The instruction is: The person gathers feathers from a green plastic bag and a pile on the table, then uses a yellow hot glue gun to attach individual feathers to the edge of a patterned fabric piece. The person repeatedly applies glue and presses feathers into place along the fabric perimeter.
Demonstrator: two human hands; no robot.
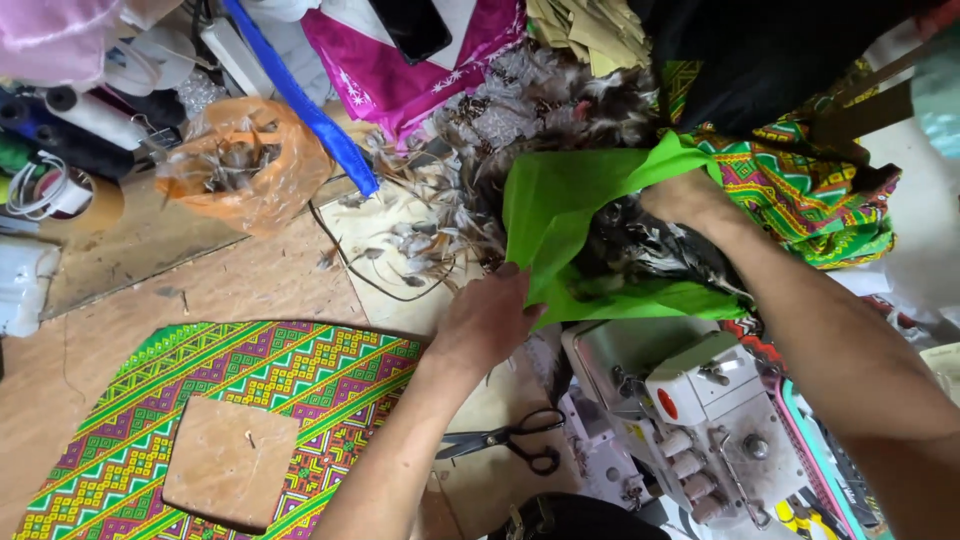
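- The left hand [487,322] pinches the near edge of a bright green bag [560,215], fingers closed on the fabric, holding its mouth open; the bag lies just ahead of this hand, mouth facing right.
- The right hand [683,197] reaches in from the right — its fingers are buried in the bag among dark feathers [640,250], so their grip cannot be told.
- Loose feathers lie left of the bag; scissors [505,440] lie near the left forearm, beside a white sewing machine [680,420]; a patterned cloth [300,375] lies lower left.
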